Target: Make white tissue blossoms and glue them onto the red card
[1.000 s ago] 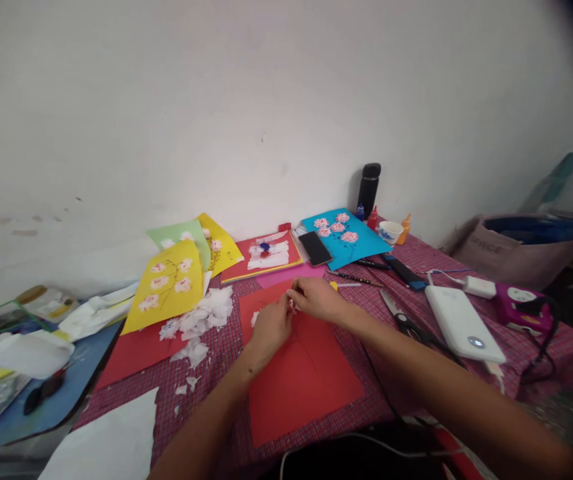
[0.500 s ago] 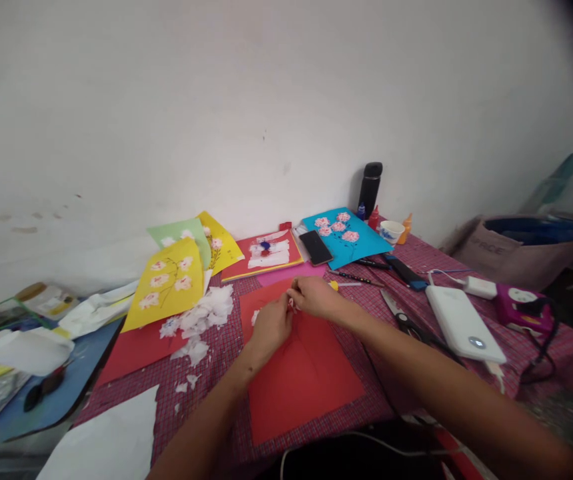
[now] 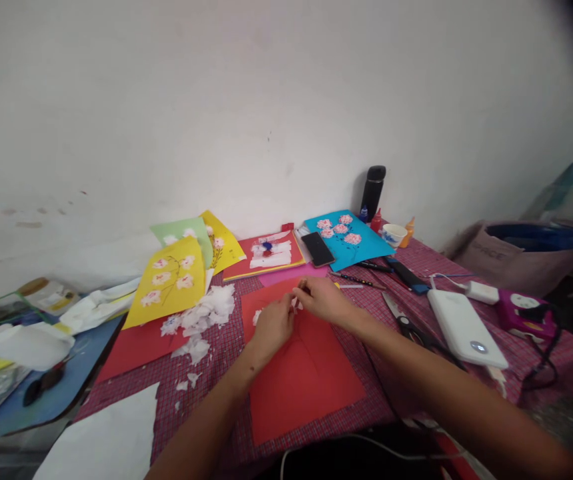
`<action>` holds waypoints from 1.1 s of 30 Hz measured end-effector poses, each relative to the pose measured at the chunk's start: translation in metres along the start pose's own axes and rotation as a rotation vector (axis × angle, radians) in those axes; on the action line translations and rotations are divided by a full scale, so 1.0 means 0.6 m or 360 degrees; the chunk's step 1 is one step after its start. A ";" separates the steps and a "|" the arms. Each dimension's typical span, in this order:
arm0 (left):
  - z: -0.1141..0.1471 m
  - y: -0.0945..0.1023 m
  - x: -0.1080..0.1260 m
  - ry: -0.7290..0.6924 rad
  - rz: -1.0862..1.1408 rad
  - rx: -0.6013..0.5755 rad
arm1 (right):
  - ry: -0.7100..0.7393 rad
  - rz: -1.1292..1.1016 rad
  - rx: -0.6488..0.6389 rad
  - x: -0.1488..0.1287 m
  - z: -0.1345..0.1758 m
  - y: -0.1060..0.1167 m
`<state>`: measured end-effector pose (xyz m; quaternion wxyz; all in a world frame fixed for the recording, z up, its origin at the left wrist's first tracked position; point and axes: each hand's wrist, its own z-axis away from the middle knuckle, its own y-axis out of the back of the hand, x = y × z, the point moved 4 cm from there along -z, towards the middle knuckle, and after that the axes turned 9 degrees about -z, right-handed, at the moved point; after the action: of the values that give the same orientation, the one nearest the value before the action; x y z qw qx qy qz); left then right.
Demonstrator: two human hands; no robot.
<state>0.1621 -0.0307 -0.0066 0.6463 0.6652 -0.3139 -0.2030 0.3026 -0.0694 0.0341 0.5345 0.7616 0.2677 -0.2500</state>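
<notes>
Checkered tablecloth (image 3: 224,353), red paper sheet (image 3: 311,393) with long axis toward 11:30, left hand (image 3: 272,327) and right hand (image 3: 325,300) meeting near its 12-o'clock edge, fingers (image 3: 304,285) curled, opening and hold unclear.

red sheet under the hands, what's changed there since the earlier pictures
Very little: the whole scene sits slightly further right in the picture, as if the camera turned. The left hand and right hand still meet over the upper part of the red sheet, fingers at a small pale piece; nothing visibly taken up or let go. White scraps, phone and scissors stayed put.
</notes>
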 end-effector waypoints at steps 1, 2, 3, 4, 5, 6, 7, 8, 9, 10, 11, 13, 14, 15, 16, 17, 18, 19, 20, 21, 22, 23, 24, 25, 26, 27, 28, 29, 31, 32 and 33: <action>0.000 0.000 0.000 0.0000 -0.0003 -0.0001 | 0.0002 -0.0013 0.0012 0.000 0.000 0.000; -0.001 0.000 0.000 0.0001 -0.0006 -0.0001 | 0.0004 -0.0025 0.0025 0.001 0.001 0.000; -0.001 0.000 0.000 0.0001 -0.0009 -0.0002 | 0.0006 -0.0036 0.0038 0.001 0.001 -0.001; 0.000 0.000 0.000 0.0003 -0.0012 -0.0003 | 0.0007 -0.0047 0.0053 0.002 0.002 -0.001; 0.000 0.000 0.000 0.0004 -0.0015 -0.0004 | 0.0009 -0.0057 0.0067 0.003 0.002 0.000; 0.000 0.000 0.000 0.0005 -0.0017 -0.0006 | 0.0011 -0.0068 0.0082 0.003 0.002 0.001; 0.001 0.000 0.000 0.0005 -0.0018 -0.0007 | 0.0011 -0.0079 0.0099 0.003 0.003 0.002; 0.001 0.000 0.000 0.0006 -0.0018 -0.0008 | 0.0012 -0.0091 0.0116 0.003 0.003 0.004; 0.001 0.000 0.000 0.0007 -0.0016 -0.0009 | 0.0013 -0.0105 0.0132 0.002 0.004 0.007; 0.002 0.000 0.000 0.0007 -0.0014 -0.0010 | 0.0014 -0.0119 0.0150 0.000 0.006 0.011; 0.001 0.001 -0.001 0.0008 -0.0010 -0.0011 | 0.0016 -0.0135 0.0167 -0.003 0.008 0.015; 0.002 0.003 -0.002 0.0012 -0.0003 -0.0014 | 0.0018 -0.0171 0.0204 -0.010 0.014 0.026; 0.004 0.006 -0.002 0.0017 0.0002 -0.0016 | 0.0019 -0.0190 0.0222 -0.014 0.019 0.031; 0.008 0.008 -0.002 0.0018 0.0005 -0.0016 | 0.0021 -0.0208 0.0239 -0.019 0.025 0.037; 0.014 0.012 -0.001 0.0009 0.0006 -0.0009 | 0.0021 -0.0234 0.0252 -0.023 0.032 0.042; 0.024 0.015 0.001 -0.0013 0.0005 0.0003 | 0.0019 -0.0271 0.0263 -0.027 0.041 0.045; 0.037 0.019 0.004 -0.0051 0.0002 0.0014 | 0.0013 -0.0315 0.0269 -0.030 0.051 0.048; 0.054 0.023 0.009 -0.0104 0.0002 0.0031 | 0.0008 -0.0366 0.0265 -0.033 0.061 0.049; 0.074 0.026 0.013 -0.0166 0.0005 0.0034 | -0.0002 -0.0421 0.0261 -0.034 0.073 0.048; 0.096 0.028 0.017 -0.0228 0.0019 0.0025 | -0.0015 -0.0469 0.0247 -0.035 0.084 0.046; 0.119 0.031 0.019 -0.0272 0.0044 0.0024 | -0.0026 -0.0514 0.0232 -0.035 0.096 0.041; 0.142 0.032 0.017 -0.0301 0.0074 -0.0002 | -0.0043 -0.0552 0.0227 -0.035 0.109 0.036; 0.163 0.034 0.010 -0.0305 0.0107 -0.0025 | -0.0059 -0.0590 0.0202 -0.034 0.121 0.028; 0.182 0.037 -0.003 -0.0272 0.0131 -0.0044 | -0.0066 -0.0633 0.0178 -0.033 0.134 0.020; 0.196 0.040 -0.022 -0.0208 0.0140 -0.0049 | -0.0078 -0.0678 0.0147 -0.032 0.146 0.009; 0.208 0.044 -0.049 -0.0125 0.0129 -0.0050 | -0.0099 -0.0730 0.0099 -0.031 0.158 -0.003; 0.216 0.051 -0.082 -0.0008 0.0098 -0.0017 | -0.0122 -0.0790 0.0061 -0.030 0.170 -0.015; 0.222 0.059 -0.120 0.0136 0.0071 0.0044 | -0.0164 -0.0866 0.0042 -0.028 0.180 -0.026; 0.229 0.075 -0.197 0.0389 -0.0006 0.0194 | -0.0250 -0.0994 0.0024 -0.024 0.198 -0.047; 0.230 0.082 -0.229 0.0460 -0.0045 0.0259 | -0.0286 -0.1043 0.0021 -0.022 0.204 -0.056; 0.231 0.087 -0.255 0.0485 -0.0080 0.0292 | -0.0311 -0.1080 0.0018 -0.020 0.207 -0.063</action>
<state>-0.0498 -0.0264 0.0126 0.6178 0.7521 -0.2128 -0.0863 0.2567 -0.1783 -0.0215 0.4398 0.6047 0.4518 -0.4866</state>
